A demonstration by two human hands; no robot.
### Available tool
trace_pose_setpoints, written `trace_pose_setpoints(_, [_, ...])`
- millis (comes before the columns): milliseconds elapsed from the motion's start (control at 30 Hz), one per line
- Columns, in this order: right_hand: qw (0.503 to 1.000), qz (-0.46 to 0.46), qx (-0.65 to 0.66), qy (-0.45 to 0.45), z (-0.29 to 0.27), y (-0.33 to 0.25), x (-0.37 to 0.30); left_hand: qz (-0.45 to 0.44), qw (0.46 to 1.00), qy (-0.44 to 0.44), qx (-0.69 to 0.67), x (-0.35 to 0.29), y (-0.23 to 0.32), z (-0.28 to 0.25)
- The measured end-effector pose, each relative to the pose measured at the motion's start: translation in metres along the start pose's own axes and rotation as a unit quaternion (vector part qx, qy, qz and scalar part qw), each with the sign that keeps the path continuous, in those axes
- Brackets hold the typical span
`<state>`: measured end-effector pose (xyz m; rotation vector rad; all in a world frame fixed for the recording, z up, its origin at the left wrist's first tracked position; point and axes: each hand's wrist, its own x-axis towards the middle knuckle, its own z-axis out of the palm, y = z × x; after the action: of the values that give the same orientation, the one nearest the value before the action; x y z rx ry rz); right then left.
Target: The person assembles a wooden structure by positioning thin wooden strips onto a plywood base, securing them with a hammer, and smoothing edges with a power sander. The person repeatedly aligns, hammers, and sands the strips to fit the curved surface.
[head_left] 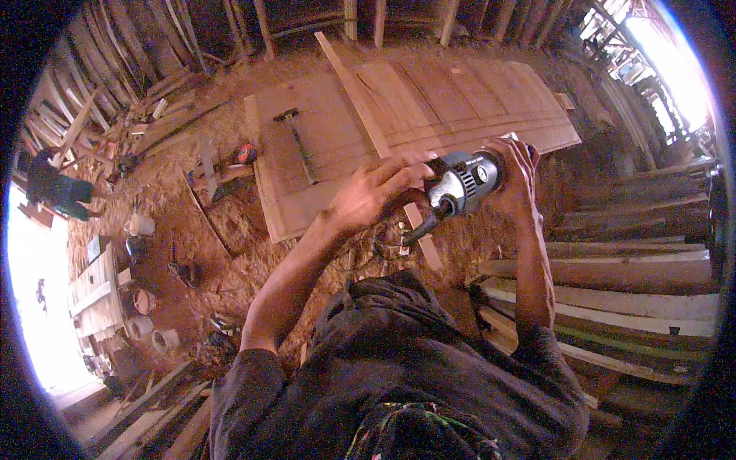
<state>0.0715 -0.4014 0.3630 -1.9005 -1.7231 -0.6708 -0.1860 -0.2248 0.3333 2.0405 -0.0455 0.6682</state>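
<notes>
A silver-grey corded power tool [464, 184] with a vented motor housing, which looks like a router, is held up between both my hands over the near edge of a wooden panel [295, 195]. My left hand [376, 188] is closed at its left end, fingers over the dark part. At the other end, my right hand [520, 172] wraps round the tool; its fingertips are partly hidden. A thick black cord end slants down from the housing towards me. A hammer [299, 142] lies on the left part of the panel, and a long thin batten [353, 92] crosses it.
Stacked boards and beams [629, 272] fill the right side. A handsaw [207, 161] and an orange-and-black tool [245, 154] lie left of the panel. Several buckets [142, 224] stand further left, near a person [57, 188]. Shavings cover the floor; timber leans along the back wall.
</notes>
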Motion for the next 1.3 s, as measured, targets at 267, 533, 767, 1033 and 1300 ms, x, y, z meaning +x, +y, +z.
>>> trace_pose_setpoints(267, [0.997,0.058,-0.029,-0.051,-0.014,0.044,-0.038,-0.044,0.992,-0.052,-0.107,0.041,-0.021,0.049])
trace_pose_setpoints(533, [0.994,0.109,0.009,-0.03,-0.021,0.109,-0.079,-0.018,0.931,0.038,-0.361,0.071,-0.053,0.141])
trace_pose_setpoints(767, [0.977,0.209,0.001,0.045,-0.072,0.192,-0.101,-0.105,0.907,-0.17,-0.371,0.044,-0.121,0.27])
trace_pose_setpoints(1033, [0.941,0.313,0.01,0.126,-0.112,0.281,-0.12,-0.071,0.86,-0.343,-0.371,-0.028,-0.138,0.433])
trace_pose_setpoints(1300, [0.93,0.322,0.095,0.149,-0.035,0.303,-0.102,-0.105,0.943,-0.301,-0.101,-0.126,-0.162,0.343])
